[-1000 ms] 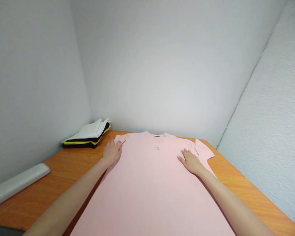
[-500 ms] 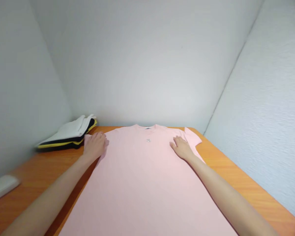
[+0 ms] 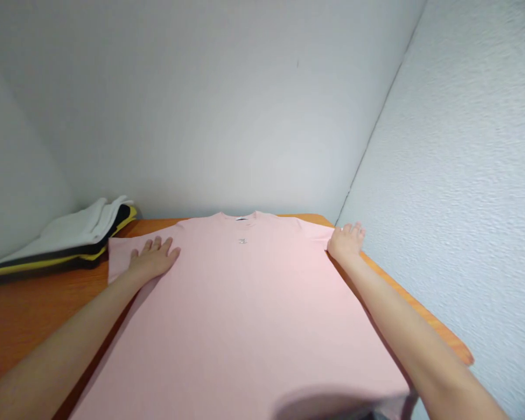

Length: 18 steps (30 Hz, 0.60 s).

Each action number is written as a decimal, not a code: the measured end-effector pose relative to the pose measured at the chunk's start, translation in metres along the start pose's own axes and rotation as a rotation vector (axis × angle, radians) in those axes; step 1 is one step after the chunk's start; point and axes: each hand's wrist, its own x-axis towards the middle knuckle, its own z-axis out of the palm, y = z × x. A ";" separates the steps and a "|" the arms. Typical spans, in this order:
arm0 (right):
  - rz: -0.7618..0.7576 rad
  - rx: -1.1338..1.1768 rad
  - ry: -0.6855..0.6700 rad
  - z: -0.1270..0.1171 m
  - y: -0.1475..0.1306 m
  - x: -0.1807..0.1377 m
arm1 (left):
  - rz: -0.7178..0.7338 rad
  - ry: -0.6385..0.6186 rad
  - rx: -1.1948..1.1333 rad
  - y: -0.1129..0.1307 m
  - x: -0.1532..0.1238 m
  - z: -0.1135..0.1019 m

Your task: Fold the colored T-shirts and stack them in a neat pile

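Note:
A pale pink T-shirt lies spread flat on an orange wooden table, its collar at the far side. My left hand rests flat and open on the shirt's left sleeve, fingers stretched out. Over at the shirt's right shoulder, my right hand lies on the right sleeve near the table's right edge, fingers spread; the sleeve itself is mostly hidden under it.
A stack of folded clothes, white on top with black and yellow beneath, sits at the far left of the table. Grey walls close in behind and on the right, right up against the table's edge.
Both hands have slid outward from the chest area to the sleeves, and the left sleeve now lies flat and spread. The view has swung to the right, so the grey bar at left is gone.

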 end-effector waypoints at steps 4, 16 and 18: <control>-0.250 0.182 -0.133 0.008 -0.014 0.004 | -0.005 -0.004 -0.003 0.003 0.001 0.000; -0.189 0.274 -0.445 0.043 -0.031 0.026 | 0.005 0.013 -0.007 0.012 0.007 -0.003; -0.188 0.274 -0.413 0.044 -0.031 0.026 | 0.016 0.032 -0.009 0.013 0.006 -0.003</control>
